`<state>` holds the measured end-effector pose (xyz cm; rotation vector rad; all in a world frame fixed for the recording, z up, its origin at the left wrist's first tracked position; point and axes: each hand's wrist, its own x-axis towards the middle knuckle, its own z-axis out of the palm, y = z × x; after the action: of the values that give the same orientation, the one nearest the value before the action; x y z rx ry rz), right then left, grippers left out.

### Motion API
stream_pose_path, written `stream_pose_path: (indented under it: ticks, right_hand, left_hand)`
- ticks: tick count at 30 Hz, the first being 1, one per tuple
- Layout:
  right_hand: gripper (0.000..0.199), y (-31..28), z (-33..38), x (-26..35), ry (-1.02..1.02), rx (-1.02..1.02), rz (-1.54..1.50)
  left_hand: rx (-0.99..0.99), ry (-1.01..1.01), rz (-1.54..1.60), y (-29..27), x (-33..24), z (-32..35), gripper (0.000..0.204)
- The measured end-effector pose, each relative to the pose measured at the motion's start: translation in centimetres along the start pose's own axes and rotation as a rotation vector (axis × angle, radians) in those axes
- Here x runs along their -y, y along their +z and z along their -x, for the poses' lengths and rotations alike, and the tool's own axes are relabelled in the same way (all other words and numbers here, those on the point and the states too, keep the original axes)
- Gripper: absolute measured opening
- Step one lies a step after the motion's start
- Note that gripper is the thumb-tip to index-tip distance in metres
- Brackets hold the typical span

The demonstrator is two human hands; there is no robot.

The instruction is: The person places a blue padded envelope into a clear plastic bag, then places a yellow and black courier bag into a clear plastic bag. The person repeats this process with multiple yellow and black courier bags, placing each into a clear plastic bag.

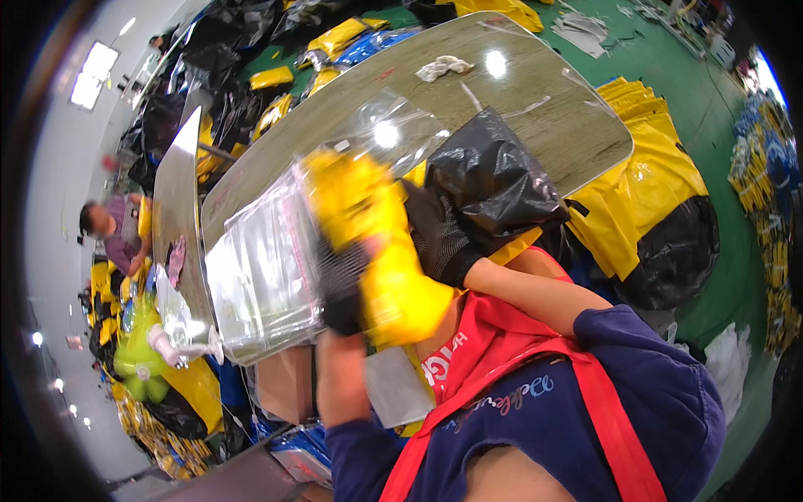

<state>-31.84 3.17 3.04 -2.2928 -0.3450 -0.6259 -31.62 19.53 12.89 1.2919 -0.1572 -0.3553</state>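
My left hand (pixel 341 286), in a black knit glove and blurred by motion, grips a folded yellow plastic sheet (pixel 393 259) in front of my chest. My right hand (pixel 443 238) wears a black glove with pale dots. Its fingers are bent and pressed together at the yellow sheet's right edge; their tips and anything they hold are hidden. Just beyond that hand lies a folded black plastic bundle (pixel 493 171) with yellow edges showing under it. Left of the yellow sheet, a stack of clear plastic bags (pixel 259 268) rests on the table (pixel 544 92).
Yellow and black sheets (pixel 640 184) hang by the table's right end. A white crumpled scrap (pixel 443 69) sits on the far tabletop. A light green fan (pixel 140 356) stands at left, near another person (pixel 125 234). Yellow and black piles lie beyond the table.
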Motion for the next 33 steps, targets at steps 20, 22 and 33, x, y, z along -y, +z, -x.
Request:
stream_pose_path:
  ticks: [20,22,33]
  right_hand:
    - [0.055,-15.1,2.3,-9.9,0.006,0.095,0.267]
    - [0.058,-14.4,3.9,-11.5,-0.039,0.120,0.186]
    - [0.041,-15.9,3.9,-16.4,-0.425,0.134,0.139]
  left_hand:
    - [0.535,0.580,-1.803,11.6,7.0,-17.3,0.060]
    - [0.719,0.391,-1.484,8.6,8.4,-18.3,0.055]
    - [0.751,0.214,-1.190,6.8,11.8,-20.3,0.052]
